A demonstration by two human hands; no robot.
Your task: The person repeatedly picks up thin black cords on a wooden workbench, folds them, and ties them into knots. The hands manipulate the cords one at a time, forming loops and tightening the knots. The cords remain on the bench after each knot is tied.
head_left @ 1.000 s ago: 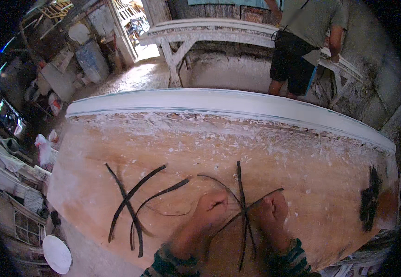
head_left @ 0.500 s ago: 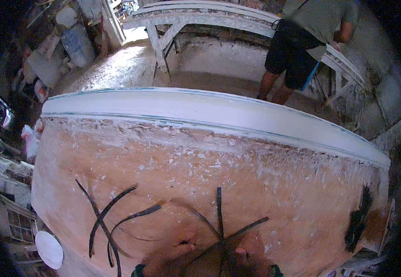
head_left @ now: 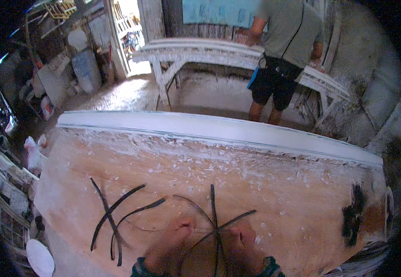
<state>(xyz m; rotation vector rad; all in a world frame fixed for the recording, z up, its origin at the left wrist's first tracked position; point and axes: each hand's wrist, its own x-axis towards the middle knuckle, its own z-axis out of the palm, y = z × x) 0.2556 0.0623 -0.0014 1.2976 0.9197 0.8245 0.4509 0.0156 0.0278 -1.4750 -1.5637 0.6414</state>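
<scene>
My left hand [head_left: 182, 229] and my right hand [head_left: 245, 237] are over the near middle of a brown board [head_left: 297, 203], with dark green sleeves behind them. Both hands look curled, fingers drawn in; whatever may be in them is too small or hidden to make out. Between and beyond them, thin black strokes [head_left: 213, 203] cross like a star; whether these are painted marks or loose strips is unclear. More crossing black strokes [head_left: 117, 203] are left of my left hand. Along the board's far side runs a long white moulding [head_left: 209, 128], apart from both hands.
White flakes litter the board's far half, and a black smear [head_left: 353, 217] marks its right end. Beyond, a person [head_left: 283, 51] stands at a white-crusted bench [head_left: 195, 48]. A round white disc [head_left: 40, 258] is at lower left; leaning panels [head_left: 86, 69] are at the far left.
The view has tipped upward, showing more of the far wall and doorway. At the far bench, the person has shifted and turned, one arm now reaching left. My hands remain low over the board.
</scene>
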